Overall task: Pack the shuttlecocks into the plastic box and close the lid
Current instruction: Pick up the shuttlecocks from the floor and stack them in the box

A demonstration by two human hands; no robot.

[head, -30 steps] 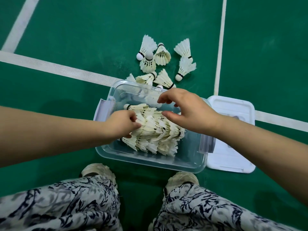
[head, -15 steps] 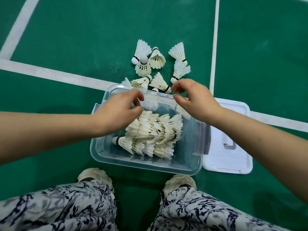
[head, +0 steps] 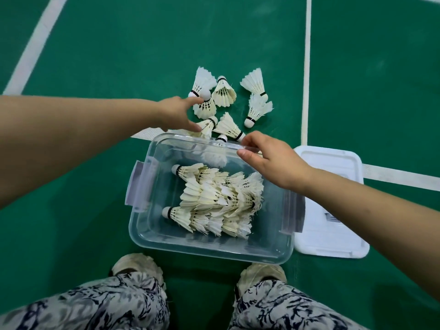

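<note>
Clear box (head: 147, 236) on green floor (head: 119, 55), lid (head: 333, 234) off, flat just right of box. Stacked shuttlecocks (head: 214, 198) lying inside. Loose shuttlecocks (head: 223, 94) on floor beyond far rim. Left hand (head: 176, 113) over loose pile, fingers spread, fingertip touching one cork, nothing gripped. Right hand (head: 269, 156) above far rim, thumb and fingers parted, empty.

Shuttlecocks (head: 214, 201) in box (head: 209, 248); lid (head: 333, 234) right beside.
</note>
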